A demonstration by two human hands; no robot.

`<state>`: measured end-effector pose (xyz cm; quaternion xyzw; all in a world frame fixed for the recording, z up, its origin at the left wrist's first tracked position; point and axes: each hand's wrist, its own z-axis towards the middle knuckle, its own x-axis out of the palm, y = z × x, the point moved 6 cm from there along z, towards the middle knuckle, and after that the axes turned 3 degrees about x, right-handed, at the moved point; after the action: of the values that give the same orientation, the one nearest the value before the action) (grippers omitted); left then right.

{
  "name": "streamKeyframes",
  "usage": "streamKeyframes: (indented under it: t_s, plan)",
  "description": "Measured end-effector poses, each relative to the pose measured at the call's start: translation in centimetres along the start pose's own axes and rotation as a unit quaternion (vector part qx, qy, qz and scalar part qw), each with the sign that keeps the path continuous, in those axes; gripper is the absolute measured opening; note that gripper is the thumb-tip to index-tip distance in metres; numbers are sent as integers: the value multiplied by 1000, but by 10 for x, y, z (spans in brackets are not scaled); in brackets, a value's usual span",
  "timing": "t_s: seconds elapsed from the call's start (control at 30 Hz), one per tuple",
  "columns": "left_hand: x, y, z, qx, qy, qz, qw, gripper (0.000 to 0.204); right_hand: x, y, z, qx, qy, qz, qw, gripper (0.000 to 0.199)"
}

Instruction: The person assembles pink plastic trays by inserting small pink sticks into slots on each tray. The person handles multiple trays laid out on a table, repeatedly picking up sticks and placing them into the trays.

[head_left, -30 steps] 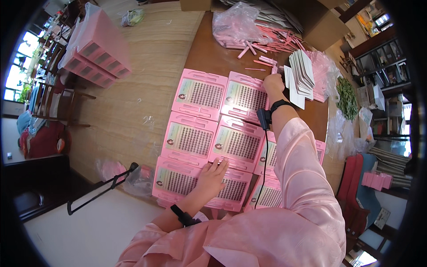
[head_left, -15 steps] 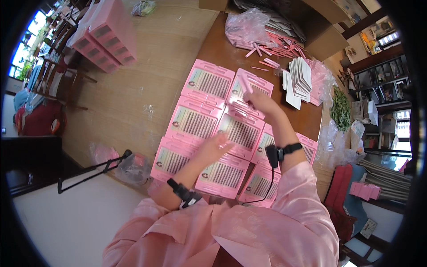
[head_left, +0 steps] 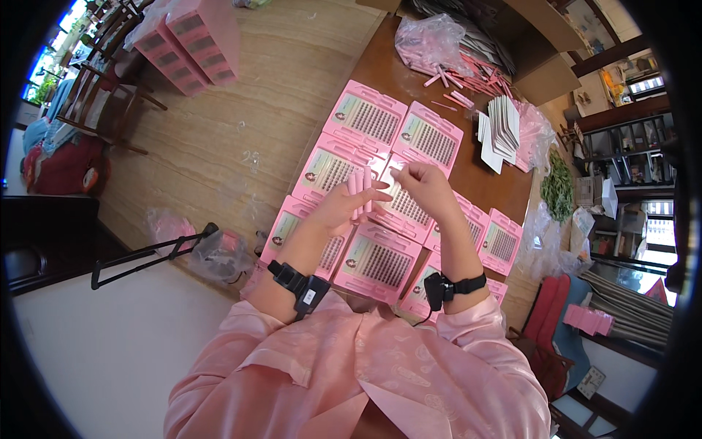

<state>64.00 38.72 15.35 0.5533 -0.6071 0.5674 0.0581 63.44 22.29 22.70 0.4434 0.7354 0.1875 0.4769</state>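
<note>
Several flat pink trays [head_left: 365, 121] with dotted grey inserts lie in rows on a brown table [head_left: 482, 175]. My left hand [head_left: 344, 205] is raised over the middle trays and holds a few small pink sticks [head_left: 360, 189] upright between its fingers. My right hand [head_left: 423, 186] is beside it, fingers curled, pinching one end of a thin pink stick. Both wrists wear black bands, and my sleeves are pink.
Loose pink sticks [head_left: 457, 91] and a clear plastic bag [head_left: 431, 40] lie at the table's far end by a cardboard box [head_left: 534, 58]. A stack of white cards [head_left: 501, 128] sits right of the trays. Pink boxes [head_left: 194, 40] stand stacked on the wooden floor at upper left.
My right hand has come back from the far card stack to the middle. My left hand has lifted off the near trays. Both now meet, with pink sticks in them.
</note>
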Motion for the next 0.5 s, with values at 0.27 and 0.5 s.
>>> streamKeyframes:
  t_s: [0.27, 0.5]
  plan:
    - [-24, -8, 7, 22, -54, 93, 994, 25, 51, -7, 40, -7, 139, 306, 942, 21]
    - [-51, -1, 32, 56, -269, -50, 960, 17, 82, -33, 42, 4, -27, 309, 951, 28]
